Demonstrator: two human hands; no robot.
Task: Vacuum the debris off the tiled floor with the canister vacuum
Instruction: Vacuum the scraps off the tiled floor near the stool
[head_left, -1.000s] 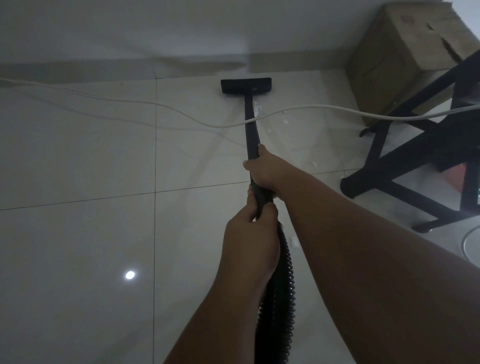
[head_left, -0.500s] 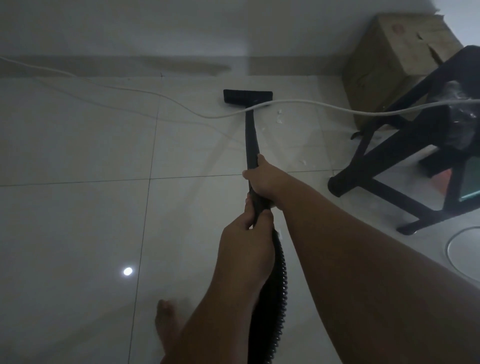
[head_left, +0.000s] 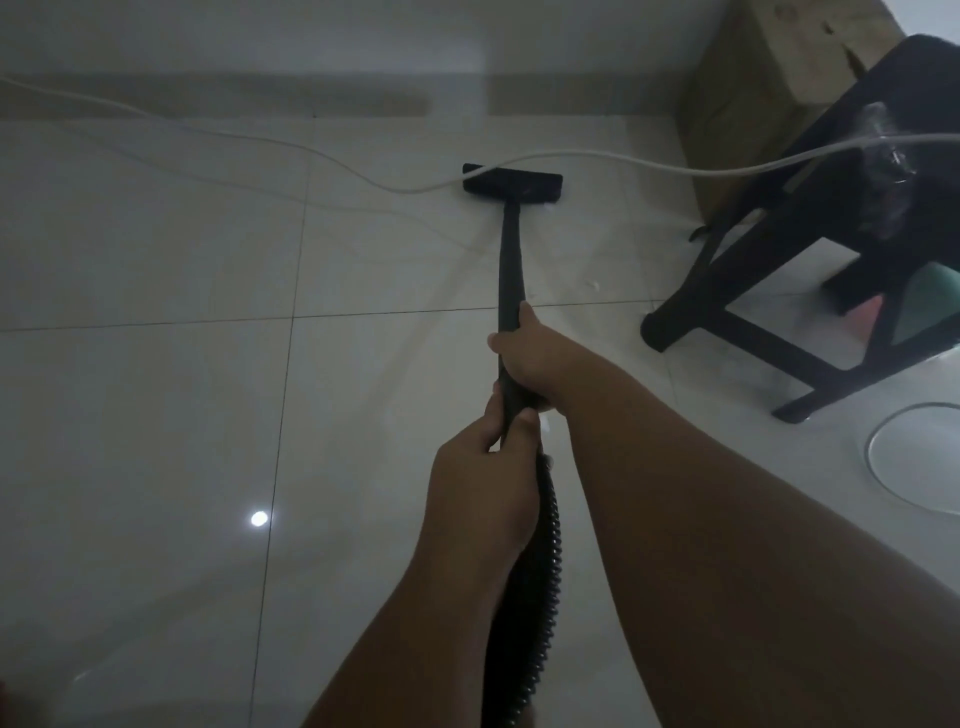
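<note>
Two bare hands gripping a black vacuum wand (head_left: 510, 270) over a pale tiled floor (head_left: 156, 415).

From left: a white cord (head_left: 218, 136) is trailing across the tiles toward the floor nozzle (head_left: 513, 182), which is resting flat near the baseboard with the cord crossing its top edge. The left hand (head_left: 485, 486) is closing around the wand's lower end, just above the ribbed hose (head_left: 535, 597); the right hand (head_left: 530, 353) is wrapping the wand just beyond it, fingers curled fully round. A small pale scrap of debris (head_left: 592, 285) is lying right of the wand. Further right, a black stool (head_left: 779, 244) is standing before a cardboard box (head_left: 753, 88).
</note>
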